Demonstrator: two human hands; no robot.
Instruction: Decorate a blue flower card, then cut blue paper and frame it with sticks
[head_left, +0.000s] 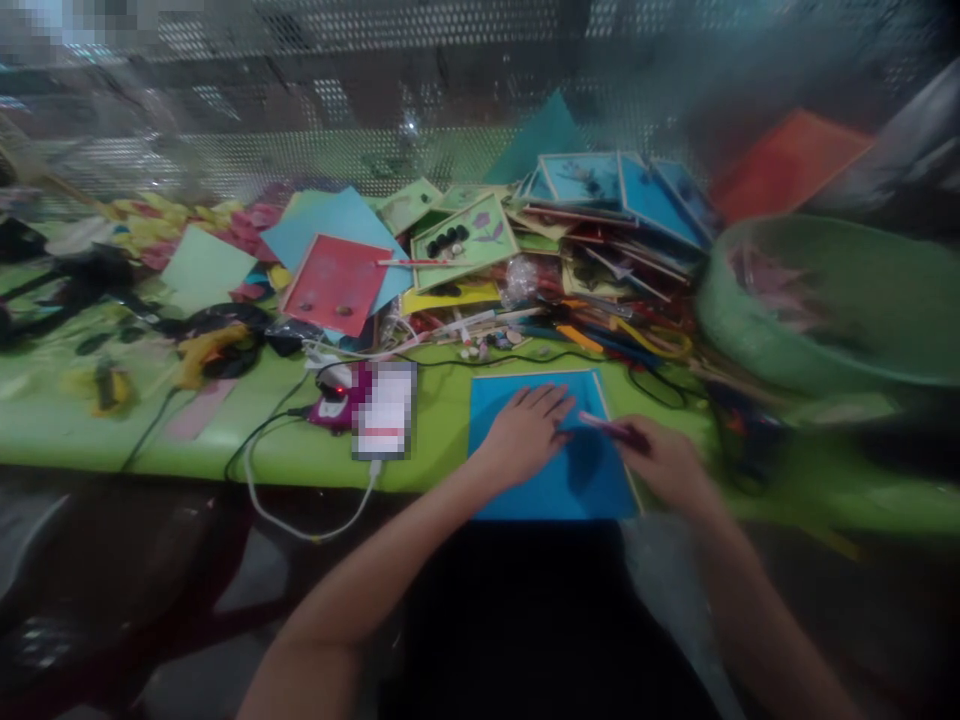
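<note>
A blue sheet (510, 495) lies at the front edge of the table, with thin pale strips along its far and right edges. My left hand (529, 430) rests flat on it, fingers stretched toward the far side. In my right hand (664, 460) is a slim pink stick-like tool (600, 422), its tip pointing left over the sheet's right part. Blur hides whether that tool is a pen or a knife. The right fingers are closed around its darker end, beside the sheet's right edge.
Behind the sheet is a heap of framed coloured cards (469, 240) and loose tools. A large green basin (772, 330) stands at right. A phone (384, 410) on a white cable, a purple device (334, 405) and a yellow glue gun (206, 352) lie left.
</note>
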